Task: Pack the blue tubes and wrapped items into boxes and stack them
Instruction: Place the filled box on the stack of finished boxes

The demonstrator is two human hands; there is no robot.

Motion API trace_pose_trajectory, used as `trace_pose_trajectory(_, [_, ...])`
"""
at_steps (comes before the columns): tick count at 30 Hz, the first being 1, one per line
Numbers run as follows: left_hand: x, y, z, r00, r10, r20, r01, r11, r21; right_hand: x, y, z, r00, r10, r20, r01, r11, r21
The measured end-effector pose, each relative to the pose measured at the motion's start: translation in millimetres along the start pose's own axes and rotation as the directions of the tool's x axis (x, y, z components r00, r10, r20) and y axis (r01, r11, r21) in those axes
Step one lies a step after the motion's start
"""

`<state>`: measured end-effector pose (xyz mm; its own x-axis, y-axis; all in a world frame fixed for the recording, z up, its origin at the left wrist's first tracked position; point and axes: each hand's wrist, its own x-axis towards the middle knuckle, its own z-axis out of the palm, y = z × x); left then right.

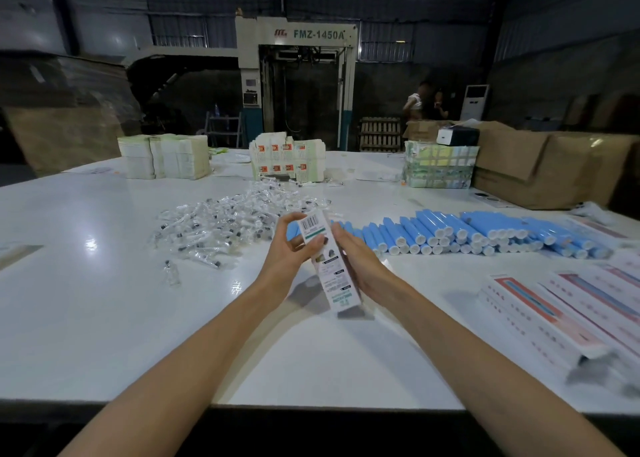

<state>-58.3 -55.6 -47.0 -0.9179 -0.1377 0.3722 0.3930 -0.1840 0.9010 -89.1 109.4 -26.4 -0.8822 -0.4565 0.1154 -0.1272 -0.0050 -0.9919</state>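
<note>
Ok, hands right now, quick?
Left hand: grips the box near its top.
Right hand: open, straight fingers against the box's side.

White box (329,266) with green band, apparently; blue tubes (450,231).

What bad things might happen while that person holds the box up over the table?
1. The box is tilted in the air. The left hand pinches it, but the right hand only presses with straight fingers, so it might slip and fall.
2. The blue tubes are round and heaped loosely; a bump could send some rolling.
3. A small bottle stands alone on the table; a sweeping arm might knock it over.
</note>
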Motion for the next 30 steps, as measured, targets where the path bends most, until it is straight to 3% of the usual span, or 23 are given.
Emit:
trace_pose_trajectory(3, [1, -3, -3, 1.000, 0.009, 0.001, -0.009, 0.999, 0.033, -9, 2, 0, 0.989, 0.111, 0.099, -0.113, 0.993, 0.020])
trace_pose_trajectory(8, [-1, -3, 2, 0.996, -0.011, 0.086, 0.010, 1.000, 0.012, -24, -1, -11, 0.989, 0.084, 0.119, -0.075, 0.994, -0.075])
trace_pose_trajectory(15, [-12, -13, 17, 0.985, 0.042, 0.169, -0.117, 0.879, 0.463, -53, -2, -26, 0.995, 0.077, -0.065, -0.095, 0.940, -0.329])
trace_pose_trajectory(20, [-20, -22, 19, 0.910, 0.046, 0.412, -0.342, 0.645, 0.683, -78, -28, -55, 0.956, -0.094, -0.279, -0.130, 0.716, -0.686])
trace_pose_trajectory(23, [-22, -30, 16, 0.845, 0.035, 0.534, -0.473, 0.517, 0.714, -101, -46, -91, 0.902, -0.229, -0.367, -0.245, 0.429, -0.870])
trace_pose_trajectory(25, [-22, -31, 16, 0.830, 0.035, 0.556, -0.495, 0.505, 0.707, -119, -51, -114, 0.843, -0.312, -0.439, -0.362, 0.275, -0.891])
trace_pose_trajectory(30, [-21, -29, 17, 0.797, 0.052, 0.601, -0.547, 0.483, 0.684, -158, -46, -153, 0.751, -0.386, -0.536, -0.581, 0.000, -0.814])
